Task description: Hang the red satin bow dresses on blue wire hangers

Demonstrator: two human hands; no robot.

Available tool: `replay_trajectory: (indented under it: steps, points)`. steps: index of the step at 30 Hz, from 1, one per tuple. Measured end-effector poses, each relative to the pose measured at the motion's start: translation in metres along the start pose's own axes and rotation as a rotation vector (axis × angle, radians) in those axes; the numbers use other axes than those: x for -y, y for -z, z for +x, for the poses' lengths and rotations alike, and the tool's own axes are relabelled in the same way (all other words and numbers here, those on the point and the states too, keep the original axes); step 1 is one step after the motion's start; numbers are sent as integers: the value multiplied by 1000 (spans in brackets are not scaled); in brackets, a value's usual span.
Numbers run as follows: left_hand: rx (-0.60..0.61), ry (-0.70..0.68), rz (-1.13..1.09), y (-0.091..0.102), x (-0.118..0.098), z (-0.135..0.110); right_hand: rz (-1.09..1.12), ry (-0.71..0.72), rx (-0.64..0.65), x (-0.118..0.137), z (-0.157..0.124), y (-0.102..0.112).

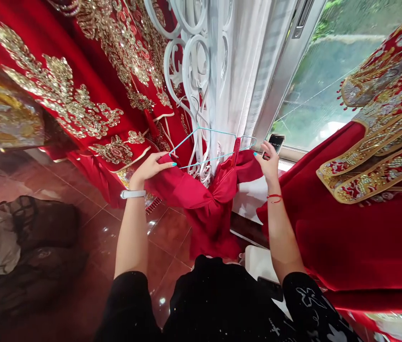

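A red dress (pixel 208 194) with a gathered front hangs before me from a thin turquoise hanger (pixel 218 131). My left hand (pixel 154 167) is closed on the dress's left edge, right at that end of the hanger, with the thumb lying over the fabric. On the other side, my right hand (pixel 269 161) pinches the dress's right edge, just past the hanger's right end. A red strap (pixel 236 151) runs up over the hanger's right arm. The lower part of the dress drops towards the floor, partly hidden by my body.
White scrolled metalwork (pixel 196 61) stands behind the hanger. Red garments with gold sequins (pixel 62 95) hang at left, and an embroidered red outfit (pixel 358 190) at right. A phone (pixel 275 142) stands by the window (pixel 315 90). Dark bags (pixel 44 223) lie on the tiled floor (pixel 167 232).
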State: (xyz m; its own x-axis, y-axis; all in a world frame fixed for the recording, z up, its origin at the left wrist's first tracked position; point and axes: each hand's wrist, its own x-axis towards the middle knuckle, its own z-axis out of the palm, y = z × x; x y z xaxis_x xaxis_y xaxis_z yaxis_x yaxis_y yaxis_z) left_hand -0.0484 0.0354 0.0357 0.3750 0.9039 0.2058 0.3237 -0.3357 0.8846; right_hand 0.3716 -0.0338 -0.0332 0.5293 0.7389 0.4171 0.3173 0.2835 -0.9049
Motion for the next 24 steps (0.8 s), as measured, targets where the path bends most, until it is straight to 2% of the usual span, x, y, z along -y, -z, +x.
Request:
replay_trajectory:
  steps: [1,3,5,6,7,9,10,12,14,16,18,24]
  points:
    - [-73,-50,47,-1,-2,0,24,-49,119,-10,2,16]
    - [-318,-221,137,-14,-10,-3,91,-125,358,-24,-2,38]
    - [-539,-395,203,-41,-20,-8,121,-149,440,-31,-10,46]
    - [-563,-444,220,-60,-26,-8,116,-146,419,-33,-14,46]
    - [-481,-469,224,-80,-31,-7,102,-139,380,-32,-17,44]
    - [-206,-463,271,-123,-39,2,63,-117,294,-29,-19,39]
    - [-114,-452,284,-142,-41,10,51,-100,267,-27,-19,36]
    - [15,-418,260,-176,-42,29,55,-57,259,-22,-19,31]
    - [77,-361,214,-198,-38,47,64,-13,310,-17,-20,28]
    - [68,-294,178,-210,-34,59,40,4,362,-15,-24,25]
    - [25,-244,158,-214,-31,64,-14,3,342,-15,-28,22]
    - [45,-246,148,-208,-33,61,13,-5,93,-22,-26,28]
